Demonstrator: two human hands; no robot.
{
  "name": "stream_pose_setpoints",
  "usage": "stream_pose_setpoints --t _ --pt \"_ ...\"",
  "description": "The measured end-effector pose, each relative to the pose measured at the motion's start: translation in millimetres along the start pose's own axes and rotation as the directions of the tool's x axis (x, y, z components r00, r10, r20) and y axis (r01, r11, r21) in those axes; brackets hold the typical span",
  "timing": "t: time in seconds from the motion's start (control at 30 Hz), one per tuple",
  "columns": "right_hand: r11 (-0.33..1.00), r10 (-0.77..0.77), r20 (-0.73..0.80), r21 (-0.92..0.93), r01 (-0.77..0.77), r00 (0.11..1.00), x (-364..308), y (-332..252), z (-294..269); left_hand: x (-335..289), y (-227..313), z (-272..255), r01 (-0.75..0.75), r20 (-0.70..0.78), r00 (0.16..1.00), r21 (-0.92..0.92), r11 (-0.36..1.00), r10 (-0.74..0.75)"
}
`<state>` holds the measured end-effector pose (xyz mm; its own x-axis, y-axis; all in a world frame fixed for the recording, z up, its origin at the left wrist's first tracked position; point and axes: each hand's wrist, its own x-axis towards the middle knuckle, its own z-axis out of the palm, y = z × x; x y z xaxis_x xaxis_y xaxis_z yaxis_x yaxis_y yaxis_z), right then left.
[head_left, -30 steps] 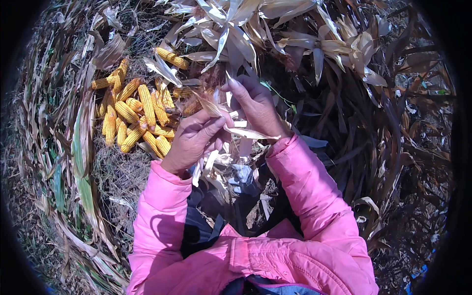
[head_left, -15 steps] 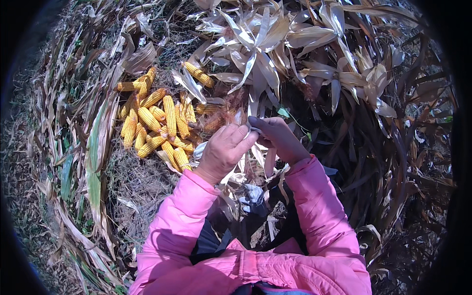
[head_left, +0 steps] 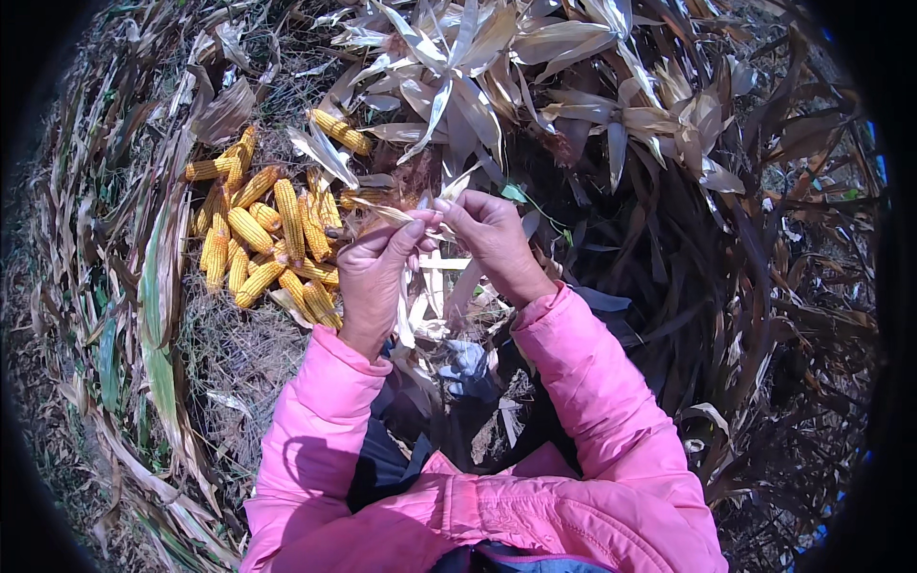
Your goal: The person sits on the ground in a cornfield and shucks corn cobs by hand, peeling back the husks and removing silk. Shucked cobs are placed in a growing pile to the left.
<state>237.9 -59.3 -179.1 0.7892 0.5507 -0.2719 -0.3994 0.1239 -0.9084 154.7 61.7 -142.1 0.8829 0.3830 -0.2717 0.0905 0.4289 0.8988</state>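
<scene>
1. Left hand [head_left: 373, 282]: thumb and fingers closed in a pinch, holding part of a pale husk strip [head_left: 387, 212] whose pointed end projects to the left.
2. Right hand [head_left: 497, 244]: thumb and forefinger brought together close beside the left fingertips, likewise pinching pale husk; a narrow tip rises above the grip (whether both hands hold one piece or two cannot be told).
3. Position of the held material: above the ground, in front of the body, between the two sets of fingertips. It is thin, dry, creased and cream-coloured.
4. Corn pile [head_left: 253, 229]: bare yellow ears, tapering and cylindrical, with kernels in regular rows. They lie loose and overlapping on the straw-littered ground, left of the hands.
5. Single ear [head_left: 340, 132]: yellow, set obliquely just beyond the pile, beside a pale husk leaf.
6. Opened husks [head_left: 449, 72]: papery, pointed leaves splayed in star shapes beyond the hands; reddish-brown corn silk [head_left: 411, 181], fine and tangled, lies nearer.
7. Dry stalks [head_left: 755, 258]: long, brown and partly shaded, massed at right. At far left, a long leaf [head_left: 158, 286] shows green along its length.
8. Pink sleeves [head_left: 320, 420]: quilted, smooth fabric, covering both forearms to the wrist.
</scene>
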Motion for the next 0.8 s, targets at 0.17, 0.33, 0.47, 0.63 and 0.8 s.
stream_pose_setpoints --t 0.17,0.33,0.47,0.63,0.8 --pt "0.978 -0.179 -0.101 -0.126 0.166 0.979 -7.3 -9.4 11.4 3.7 6.3 -2.3 0.197 0.045 0.98 -0.305 0.932 -0.193" --pt "0.837 -0.465 -0.089 -0.37 0.404 0.881 -12.3 -9.3 16.1 5.3 12.8 -6.7 0.221 0.086 0.974 -0.173 0.96 -0.209" --pt "0.429 -0.766 0.163 -0.59 0.684 0.621 -9.8 -6.8 12.2 2.5 18.1 -4.5 0.27 0.066 0.962 -0.077 0.96 -0.265" --pt "0.453 -0.643 0.249 -0.638 0.622 0.724 -12.9 -12.7 10.1 -0.6 20.8 -12.6 0.235 0.104 0.962 0.149 0.96 -0.252" --pt "0.539 -0.512 0.288 -0.627 0.563 0.809 -6.8 -9.6 1.8 -5.3 18.0 -7.7 0.165 0.169 0.962 0.274 0.947 -0.216"
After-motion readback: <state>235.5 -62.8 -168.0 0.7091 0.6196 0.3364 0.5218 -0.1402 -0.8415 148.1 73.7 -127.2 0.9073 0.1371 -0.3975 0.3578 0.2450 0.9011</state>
